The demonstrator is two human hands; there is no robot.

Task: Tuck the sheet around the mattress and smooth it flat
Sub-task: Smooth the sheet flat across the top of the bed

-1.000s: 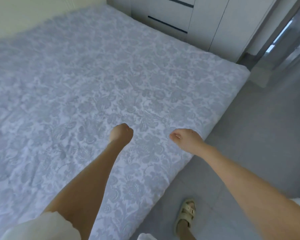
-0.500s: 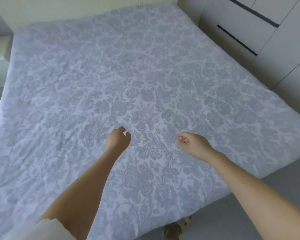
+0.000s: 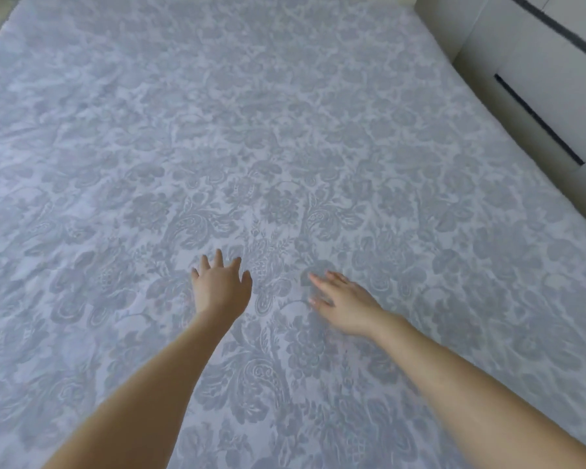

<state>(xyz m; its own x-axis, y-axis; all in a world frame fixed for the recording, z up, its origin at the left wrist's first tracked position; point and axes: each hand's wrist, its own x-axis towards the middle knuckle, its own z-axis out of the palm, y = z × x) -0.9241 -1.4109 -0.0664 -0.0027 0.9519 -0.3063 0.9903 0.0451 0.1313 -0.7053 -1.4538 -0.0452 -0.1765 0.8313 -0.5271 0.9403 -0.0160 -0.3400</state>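
Observation:
A pale blue-grey sheet [image 3: 285, 130] with a floral pattern covers the whole mattress and fills most of the view. Shallow creases run across its left and middle parts. My left hand [image 3: 220, 286] is stretched out over the middle of the sheet, fingers spread and straight, palm down. To its right, my right hand [image 3: 344, 304] lies low over the sheet with its fingers extended and pointing left. Neither hand holds any fabric. Whether the palms touch the sheet is not plain.
A white wardrobe [image 3: 538, 69] with dark handle slots stands close along the right side of the bed. The sheet's right edge [image 3: 535, 194] runs beside it. A strip of pale furniture shows at the top left corner.
Both hands were loosely curled a second ago and have opened flat. The view has swung from the bed's corner and floor onto the middle of the sheet and closer down.

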